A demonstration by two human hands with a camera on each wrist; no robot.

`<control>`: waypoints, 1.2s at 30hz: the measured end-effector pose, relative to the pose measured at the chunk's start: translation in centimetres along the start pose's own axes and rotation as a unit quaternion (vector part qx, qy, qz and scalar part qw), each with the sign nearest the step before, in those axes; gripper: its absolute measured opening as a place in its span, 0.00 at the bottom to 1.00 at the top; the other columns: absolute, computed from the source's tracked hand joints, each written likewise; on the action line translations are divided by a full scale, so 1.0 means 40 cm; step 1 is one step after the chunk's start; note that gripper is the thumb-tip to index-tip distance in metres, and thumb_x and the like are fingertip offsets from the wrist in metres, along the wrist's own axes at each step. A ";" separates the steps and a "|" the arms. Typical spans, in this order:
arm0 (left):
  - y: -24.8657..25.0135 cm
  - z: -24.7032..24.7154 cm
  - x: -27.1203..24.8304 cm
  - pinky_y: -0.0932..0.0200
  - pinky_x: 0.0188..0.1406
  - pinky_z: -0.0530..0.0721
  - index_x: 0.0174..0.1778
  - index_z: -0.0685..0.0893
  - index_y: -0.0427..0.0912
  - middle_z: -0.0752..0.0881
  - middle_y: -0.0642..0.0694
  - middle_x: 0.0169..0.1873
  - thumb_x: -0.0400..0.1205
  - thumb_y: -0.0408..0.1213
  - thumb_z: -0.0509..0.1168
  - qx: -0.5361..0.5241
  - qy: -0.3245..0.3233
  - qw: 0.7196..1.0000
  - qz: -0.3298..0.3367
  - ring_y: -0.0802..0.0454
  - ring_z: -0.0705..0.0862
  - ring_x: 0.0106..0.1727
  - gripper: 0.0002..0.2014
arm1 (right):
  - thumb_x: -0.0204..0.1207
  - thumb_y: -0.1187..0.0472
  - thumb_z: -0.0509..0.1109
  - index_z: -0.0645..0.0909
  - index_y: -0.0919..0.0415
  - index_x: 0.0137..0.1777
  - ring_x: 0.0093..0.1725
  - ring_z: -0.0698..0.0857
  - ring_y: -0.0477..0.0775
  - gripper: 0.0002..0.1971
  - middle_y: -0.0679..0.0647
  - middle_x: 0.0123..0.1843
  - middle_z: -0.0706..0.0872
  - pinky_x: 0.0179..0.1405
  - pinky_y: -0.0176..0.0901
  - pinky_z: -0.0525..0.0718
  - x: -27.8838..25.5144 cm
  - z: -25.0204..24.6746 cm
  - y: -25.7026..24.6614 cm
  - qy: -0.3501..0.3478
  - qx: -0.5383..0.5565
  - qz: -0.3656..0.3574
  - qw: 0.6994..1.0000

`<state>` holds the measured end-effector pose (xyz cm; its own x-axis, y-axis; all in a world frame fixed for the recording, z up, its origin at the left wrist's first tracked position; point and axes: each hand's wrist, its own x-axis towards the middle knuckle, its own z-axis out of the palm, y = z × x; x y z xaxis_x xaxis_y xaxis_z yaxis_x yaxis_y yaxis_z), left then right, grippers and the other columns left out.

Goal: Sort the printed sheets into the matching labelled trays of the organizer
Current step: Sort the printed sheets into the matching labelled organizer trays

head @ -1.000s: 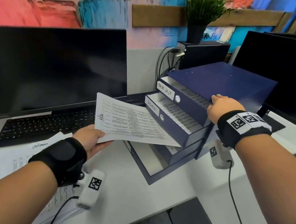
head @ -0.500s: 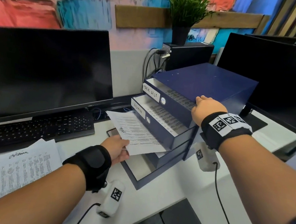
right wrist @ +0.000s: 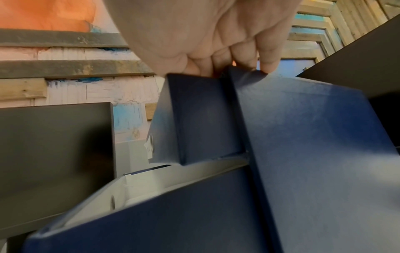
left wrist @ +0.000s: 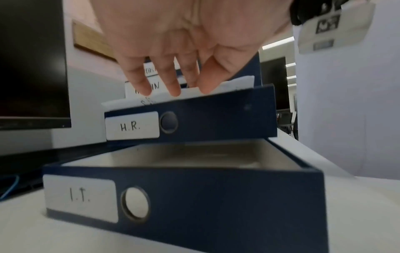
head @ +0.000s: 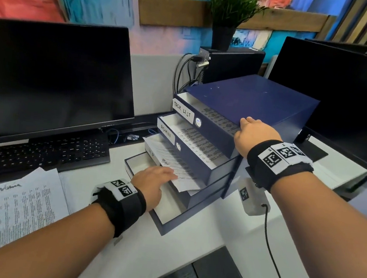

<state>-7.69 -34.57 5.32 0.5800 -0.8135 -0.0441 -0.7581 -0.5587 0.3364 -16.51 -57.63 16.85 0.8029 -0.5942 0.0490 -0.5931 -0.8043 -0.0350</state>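
Note:
A navy organizer (head: 260, 97) stands on the desk with its trays pulled out in steps: TASK LIST (head: 212, 128), ADMIN (head: 196, 160), H.R. (left wrist: 216, 116) and the empty I.T. tray (left wrist: 216, 205) at the bottom. A printed sheet (head: 171, 160) lies slanted in the H.R. tray under the ADMIN tray, its near edge sticking out over the front. My left hand (head: 154, 180) presses on that edge with straight fingers (left wrist: 173, 83). My right hand (head: 252, 134) grips the organizer's top front corner, fingers (right wrist: 268, 63) curled over the edge.
A stack of printed sheets (head: 14, 207) lies on the white desk at the near left. A keyboard (head: 42, 154) and a dark monitor (head: 49, 76) sit behind it. Another monitor (head: 339, 97) stands right of the organizer, with a potted plant (head: 228, 15) behind.
My left hand has carried the sheet from above the keyboard, right and down, into the H.R. tray, and now lies flat on it. My right hand has stayed on the organizer.

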 end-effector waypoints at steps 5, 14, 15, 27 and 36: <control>0.015 -0.003 0.012 0.56 0.78 0.51 0.79 0.58 0.64 0.56 0.64 0.80 0.76 0.24 0.55 0.096 -0.041 0.994 -0.007 0.56 0.52 0.82 0.39 | 0.83 0.58 0.50 0.68 0.64 0.71 0.71 0.71 0.61 0.20 0.59 0.71 0.73 0.66 0.53 0.74 0.001 -0.001 -0.001 -0.005 -0.007 -0.001 1.000; 0.042 0.019 0.038 0.51 0.73 0.50 0.71 0.70 0.65 0.65 0.60 0.74 0.73 0.27 0.59 0.144 -0.019 0.989 -0.009 0.49 0.53 0.78 0.34 | 0.84 0.58 0.49 0.67 0.64 0.73 0.72 0.70 0.61 0.20 0.59 0.73 0.72 0.69 0.53 0.73 0.001 -0.002 -0.002 -0.006 -0.009 0.000 1.000; 0.044 0.018 0.041 0.50 0.73 0.50 0.71 0.70 0.64 0.67 0.61 0.73 0.73 0.27 0.59 0.146 -0.024 0.989 -0.012 0.51 0.54 0.78 0.34 | 0.84 0.58 0.49 0.68 0.64 0.71 0.71 0.71 0.61 0.19 0.59 0.72 0.73 0.68 0.53 0.73 0.002 -0.002 -0.001 -0.004 -0.007 0.000 1.000; 0.046 -0.003 0.051 0.45 0.79 0.47 0.74 0.65 0.61 0.63 0.61 0.78 0.73 0.23 0.61 0.192 -0.094 0.977 0.012 0.53 0.51 0.83 0.37 | 0.84 0.58 0.49 0.69 0.64 0.70 0.69 0.72 0.61 0.19 0.59 0.68 0.74 0.67 0.54 0.74 0.002 0.002 -0.003 -0.003 -0.001 0.005 1.000; -0.006 0.005 0.002 0.46 0.81 0.48 0.82 0.43 0.57 0.37 0.56 0.82 0.77 0.24 0.57 0.104 -0.105 0.989 -0.001 0.52 0.39 0.83 0.43 | 0.83 0.58 0.50 0.69 0.64 0.69 0.69 0.71 0.61 0.18 0.58 0.68 0.74 0.68 0.55 0.72 -0.003 0.005 0.004 -0.007 0.011 0.003 1.000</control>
<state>-7.52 -34.56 5.04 0.5237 -0.8154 -0.2465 -0.8144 -0.5641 0.1358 -16.68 -57.69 16.64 0.7998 -0.5993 0.0339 -0.5971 -0.8002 -0.0571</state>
